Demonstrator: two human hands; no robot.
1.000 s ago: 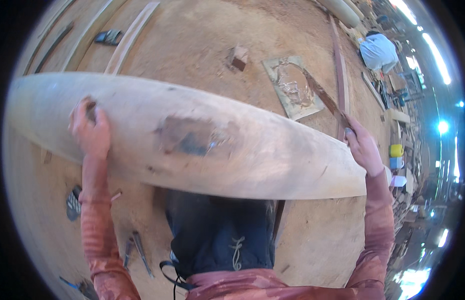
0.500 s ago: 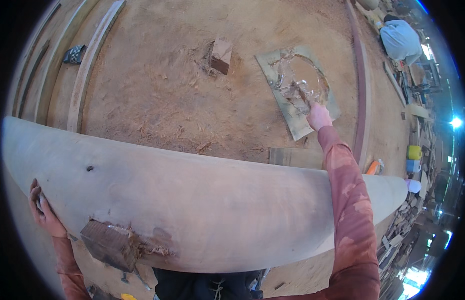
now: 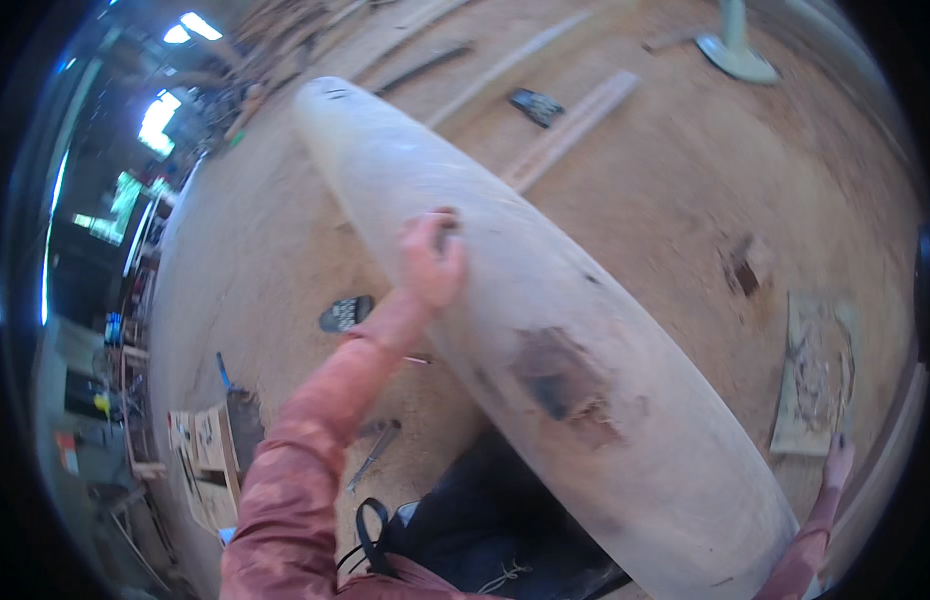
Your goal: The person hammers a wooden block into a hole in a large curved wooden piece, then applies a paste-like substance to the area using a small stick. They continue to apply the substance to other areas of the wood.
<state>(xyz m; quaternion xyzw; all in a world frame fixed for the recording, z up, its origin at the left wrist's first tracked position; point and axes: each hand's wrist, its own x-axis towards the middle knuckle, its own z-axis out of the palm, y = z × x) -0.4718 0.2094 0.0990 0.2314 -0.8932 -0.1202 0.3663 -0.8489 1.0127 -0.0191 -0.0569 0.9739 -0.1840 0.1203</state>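
Head view: a long, pale wooden plank (image 3: 545, 330) with rounded, tapered ends runs diagonally from the upper left to the lower right, raised above the sawdust-covered floor (image 3: 665, 180) and crossing in front of the person's lap. The left hand (image 3: 432, 262) rests on the upper face of the plank near mid-length, on its left edge; the fingers (image 3: 440, 225) are curled together over a small dark object, too small to identify, pressed against the wood. The right hand (image 3: 838, 462) lies low at the right of the picture, just beyond the plank's lower right end and beside a flat carved panel (image 3: 815, 375) on the floor; whether its fingers are apart or closed cannot be told, and contact with the plank is not visible. Progress, as a judgement: the plank face appears largely smooth and even in colour, which suggests shaping is well advanced; a dark rough patch (image 3: 565, 385) below the left hand remains uneven and likely still needs work. The plank lies directly under the left grip and extends well past it in both directions. On the floor to the left lie a dark brush-like block (image 3: 345, 313) and a slim metal tool (image 3: 373, 455); long timber strips (image 3: 570, 130) lie beyond.
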